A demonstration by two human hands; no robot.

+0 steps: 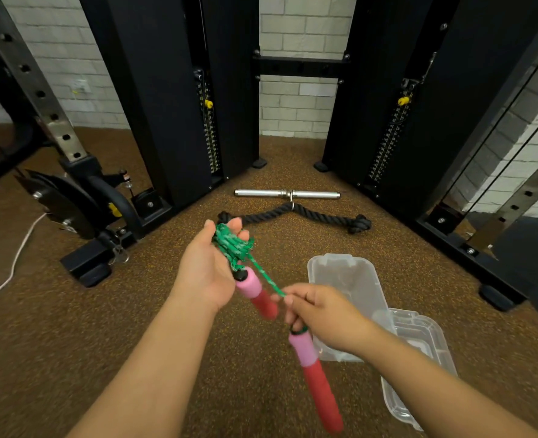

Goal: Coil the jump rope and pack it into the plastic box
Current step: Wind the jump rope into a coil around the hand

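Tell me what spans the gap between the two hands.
In the head view, a taut stretch of green rope runs from the coil in the left hand to the right hand's pinch.
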